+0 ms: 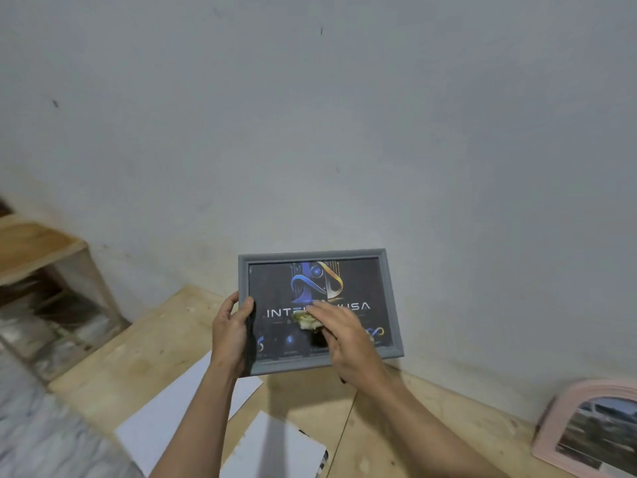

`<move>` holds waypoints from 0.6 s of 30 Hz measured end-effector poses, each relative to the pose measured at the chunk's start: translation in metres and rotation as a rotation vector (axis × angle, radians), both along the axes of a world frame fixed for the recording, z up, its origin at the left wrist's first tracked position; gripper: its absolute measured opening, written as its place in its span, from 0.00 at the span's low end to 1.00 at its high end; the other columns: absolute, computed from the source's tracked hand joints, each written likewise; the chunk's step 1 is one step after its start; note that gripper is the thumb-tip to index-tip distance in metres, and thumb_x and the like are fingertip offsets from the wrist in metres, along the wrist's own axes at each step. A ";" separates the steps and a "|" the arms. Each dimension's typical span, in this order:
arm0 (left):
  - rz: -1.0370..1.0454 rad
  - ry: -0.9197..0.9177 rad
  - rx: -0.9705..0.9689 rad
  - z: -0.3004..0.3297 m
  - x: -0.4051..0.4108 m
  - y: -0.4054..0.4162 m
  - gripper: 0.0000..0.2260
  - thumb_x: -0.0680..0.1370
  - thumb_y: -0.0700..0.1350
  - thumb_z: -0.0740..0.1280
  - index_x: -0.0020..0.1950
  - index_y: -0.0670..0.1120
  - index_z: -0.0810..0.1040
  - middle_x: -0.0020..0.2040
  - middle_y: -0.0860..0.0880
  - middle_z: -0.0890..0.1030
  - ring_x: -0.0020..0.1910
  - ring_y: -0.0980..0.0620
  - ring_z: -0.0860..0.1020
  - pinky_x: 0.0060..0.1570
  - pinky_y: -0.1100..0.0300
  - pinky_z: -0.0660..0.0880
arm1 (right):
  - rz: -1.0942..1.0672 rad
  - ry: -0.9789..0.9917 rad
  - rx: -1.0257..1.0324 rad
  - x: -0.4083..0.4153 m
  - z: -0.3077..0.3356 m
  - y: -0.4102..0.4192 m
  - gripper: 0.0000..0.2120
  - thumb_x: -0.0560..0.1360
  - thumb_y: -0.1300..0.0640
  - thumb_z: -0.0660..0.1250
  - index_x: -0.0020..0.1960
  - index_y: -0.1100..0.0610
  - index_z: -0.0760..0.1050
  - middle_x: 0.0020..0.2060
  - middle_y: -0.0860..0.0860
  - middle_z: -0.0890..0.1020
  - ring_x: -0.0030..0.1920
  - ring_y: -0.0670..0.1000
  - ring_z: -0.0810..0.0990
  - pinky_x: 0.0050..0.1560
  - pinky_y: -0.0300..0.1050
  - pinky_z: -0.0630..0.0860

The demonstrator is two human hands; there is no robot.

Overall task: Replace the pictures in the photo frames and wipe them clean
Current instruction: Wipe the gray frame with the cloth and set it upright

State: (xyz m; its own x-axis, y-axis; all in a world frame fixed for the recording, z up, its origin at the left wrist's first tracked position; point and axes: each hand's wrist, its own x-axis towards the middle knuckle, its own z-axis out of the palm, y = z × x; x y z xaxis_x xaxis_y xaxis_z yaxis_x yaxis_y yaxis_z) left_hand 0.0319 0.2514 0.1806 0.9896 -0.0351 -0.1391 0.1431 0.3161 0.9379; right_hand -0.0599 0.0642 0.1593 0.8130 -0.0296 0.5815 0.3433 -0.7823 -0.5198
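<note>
Step in hand: wiping the front of the grey photo frame point(319, 310), which is held up in the air above the wooden tabletop point(396, 426), close to the wall point(310, 132).
Left hand point(230, 334): grips the frame's left edge, thumb over the front rim, fingers wrapped behind.
Right hand point(339, 338): fingers bent down over a small pale cloth point(307, 320), pressing it to the glass near the middle of the picture.
Frame contents: a dark printed picture point(358, 281) with a blue-and-gold emblem and white lettering sits inside the grey frame, so the swap on this one looks done.
Second frame: a pink arched frame point(551, 432) lies on the tabletop at the right, holding a photo point(601, 432); too blurred to tell whether that is the new picture.
Loose sheets: white paper sheets point(172, 415) lie face down on the tabletop below the hands.
Progress: probably midway; wiping here is unfinished, and the pink frame may remain.
</note>
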 end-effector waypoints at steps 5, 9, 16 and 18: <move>0.053 0.031 0.065 -0.025 0.019 0.043 0.11 0.80 0.44 0.67 0.63 0.48 0.78 0.44 0.43 0.85 0.33 0.45 0.81 0.26 0.58 0.75 | -0.032 0.018 0.051 0.026 -0.010 0.004 0.22 0.76 0.70 0.59 0.67 0.55 0.75 0.63 0.47 0.76 0.63 0.46 0.71 0.67 0.38 0.65; 0.082 0.072 0.079 -0.046 0.037 0.072 0.10 0.80 0.43 0.68 0.62 0.47 0.79 0.44 0.43 0.85 0.36 0.44 0.82 0.33 0.53 0.79 | -0.099 0.126 0.028 0.053 -0.022 0.003 0.23 0.76 0.71 0.60 0.67 0.55 0.74 0.64 0.50 0.76 0.65 0.48 0.69 0.68 0.29 0.58; 0.123 0.162 0.107 -0.099 0.065 0.111 0.11 0.80 0.42 0.68 0.62 0.47 0.77 0.37 0.52 0.85 0.32 0.48 0.81 0.38 0.54 0.78 | -0.159 0.238 0.007 0.091 -0.068 -0.007 0.22 0.77 0.71 0.59 0.67 0.54 0.74 0.65 0.51 0.76 0.62 0.52 0.72 0.65 0.48 0.69; 0.153 0.196 0.114 -0.113 0.066 0.123 0.12 0.79 0.43 0.69 0.63 0.48 0.78 0.40 0.50 0.84 0.37 0.46 0.80 0.39 0.54 0.77 | -0.165 0.280 -0.047 0.096 -0.083 -0.018 0.21 0.78 0.69 0.58 0.67 0.56 0.74 0.65 0.52 0.76 0.62 0.53 0.73 0.66 0.48 0.68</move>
